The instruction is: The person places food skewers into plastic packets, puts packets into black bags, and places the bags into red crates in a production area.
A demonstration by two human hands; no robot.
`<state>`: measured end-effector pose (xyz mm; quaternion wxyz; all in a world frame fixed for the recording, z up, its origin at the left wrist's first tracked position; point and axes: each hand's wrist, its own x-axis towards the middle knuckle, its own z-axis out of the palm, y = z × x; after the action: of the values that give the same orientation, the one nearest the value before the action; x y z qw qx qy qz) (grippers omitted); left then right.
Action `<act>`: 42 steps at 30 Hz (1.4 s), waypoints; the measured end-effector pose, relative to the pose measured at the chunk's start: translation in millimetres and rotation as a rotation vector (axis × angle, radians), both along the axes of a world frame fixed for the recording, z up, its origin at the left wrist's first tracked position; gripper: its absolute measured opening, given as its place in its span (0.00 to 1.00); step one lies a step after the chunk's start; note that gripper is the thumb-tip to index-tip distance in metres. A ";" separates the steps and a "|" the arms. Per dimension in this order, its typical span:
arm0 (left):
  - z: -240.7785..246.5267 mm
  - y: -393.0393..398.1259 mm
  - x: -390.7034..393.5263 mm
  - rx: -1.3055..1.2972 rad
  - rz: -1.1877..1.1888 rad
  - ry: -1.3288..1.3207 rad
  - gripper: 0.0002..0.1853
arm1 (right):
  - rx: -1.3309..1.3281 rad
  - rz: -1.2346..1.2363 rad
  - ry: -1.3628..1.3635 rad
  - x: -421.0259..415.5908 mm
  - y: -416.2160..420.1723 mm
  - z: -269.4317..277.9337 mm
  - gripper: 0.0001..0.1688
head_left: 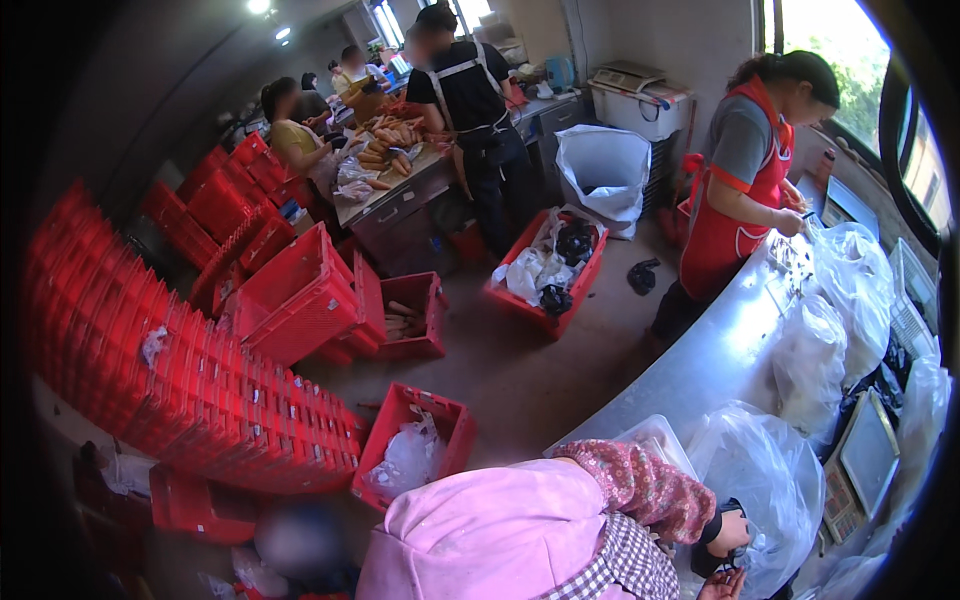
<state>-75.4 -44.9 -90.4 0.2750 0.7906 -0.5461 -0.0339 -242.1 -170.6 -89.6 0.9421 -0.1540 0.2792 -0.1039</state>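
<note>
My left hand (729,534), below a floral sleeve with a dark cuff, has its fingers closed on crumpled black plastic (709,559), seemingly a bag. Just below it, my right hand (722,585) is partly cut off by the lower edge, fingers near the same black plastic; its grip is unclear. A large clear plastic bag (765,480) bulges beside both hands. Behind my sleeve lies a pale plastic tray or lid (660,439). The metal worktable (697,367) runs away towards a person in a red apron (731,180), who handles small items there.
Filled clear bags (810,360) and a scale-like device (859,450) line the table's far side. Stacked red crates (225,405) curve along the left. Red crates of bags (551,270) stand on the floor. More people work around a table (397,187) of carrot-like vegetables.
</note>
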 end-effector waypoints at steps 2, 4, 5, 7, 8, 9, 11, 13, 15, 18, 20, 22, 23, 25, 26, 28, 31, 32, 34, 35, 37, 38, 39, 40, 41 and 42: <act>5.0 6.0 8.2 0.226 -0.106 -0.027 0.09 | 0.346 0.062 -0.100 21.1 27.8 38.8 0.09; 1.0 7.5 14.7 0.281 -0.157 -0.027 0.08 | 0.479 -0.010 -0.389 30.7 54.6 68.3 0.07; -4.5 6.3 18.9 0.269 -0.207 -0.025 0.08 | 0.546 -0.042 -0.532 33.2 59.9 72.9 0.06; 28.5 13.8 30.6 0.245 -0.346 -0.022 0.07 | 0.529 -0.656 -0.345 19.3 7.3 19.3 0.08; 46.5 15.8 29.9 0.184 -0.417 -0.022 0.07 | 0.749 -0.571 -0.400 7.0 -15.9 -9.2 0.09; 46.4 11.3 32.2 0.126 -0.438 0.005 0.08 | 0.985 -0.475 -0.424 -3.5 -37.9 -37.8 0.11; 23.3 3.1 33.9 0.029 -0.457 0.077 0.12 | 0.528 -0.345 -0.308 10.5 -23.6 -10.4 0.11; 12.2 1.0 32.9 -0.100 -0.592 0.361 0.11 | 0.168 -0.260 -0.235 23.0 -14.7 4.3 0.13; 38.0 18.2 20.3 -0.128 -0.541 0.955 0.10 | -0.118 -0.247 -0.185 27.3 -9.1 5.4 0.16; 48.6 26.4 21.4 -0.333 -0.437 1.316 0.07 | -0.519 -0.218 -0.102 27.5 -0.9 -0.6 0.22; 83.0 48.7 24.6 -0.371 -0.423 1.455 0.08 | -0.752 -0.237 -0.048 24.1 8.3 -7.6 0.26; 81.8 43.9 24.6 -0.418 -0.554 1.207 0.05 | -0.960 -0.298 -0.023 17.8 7.8 -17.9 0.31; 82.0 35.1 22.5 -0.430 -0.644 1.090 0.05 | -1.079 -0.329 -0.029 16.7 7.0 -25.7 0.33; 112.9 38.9 16.3 -0.477 -0.584 1.197 0.07 | -1.045 -0.302 -0.069 5.4 6.8 -9.7 0.39; 122.4 48.9 24.6 -0.381 -0.455 1.196 0.10 | -1.409 -0.274 -0.008 21.7 42.7 39.0 0.47; 119.5 66.5 52.2 -0.236 -0.189 1.039 0.16 | -0.936 -0.254 -0.137 59.4 90.0 101.6 0.46; 117.5 71.2 46.7 -0.223 -0.134 1.211 0.17 | -0.712 -0.165 -0.078 76.4 108.4 125.4 0.44; 115.9 76.6 50.8 -0.150 -0.170 1.159 0.19 | -0.807 -0.143 -0.115 79.5 113.8 128.9 0.44; 117.2 49.5 26.6 -0.027 -0.318 1.231 0.22 | -1.045 -0.204 -0.046 62.0 104.7 108.9 0.46; 111.1 50.5 22.1 0.012 -0.328 1.265 0.22 | -0.840 -0.207 -0.103 52.4 111.5 108.4 0.44; 103.6 48.6 18.5 0.194 -0.338 1.394 0.19 | -0.733 -0.269 -0.105 35.0 115.2 100.7 0.41; 96.6 50.2 17.6 0.185 -0.321 1.385 0.15 | -0.606 -0.305 -0.096 26.5 115.6 96.0 0.38; 91.5 56.8 14.4 0.126 -0.229 1.447 0.11 | -0.478 -0.334 -0.095 19.8 119.3 90.8 0.36; 98.8 59.9 13.7 0.140 -0.194 1.497 0.09 | -0.309 -0.365 -0.114 12.0 119.5 90.7 0.33; 107.9 61.8 13.2 0.151 -0.154 1.546 0.08 | -0.139 -0.390 -0.135 3.5 117.4 87.3 0.30; 116.3 64.0 10.7 0.100 -0.129 1.552 0.07 | 0.028 -0.414 -0.165 -0.4 115.1 76.6 0.28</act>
<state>-64.6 19.1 25.9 0.5399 0.5189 -0.2401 -0.6178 -242.6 -55.5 -12.9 0.9224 -0.0710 0.2282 -0.3033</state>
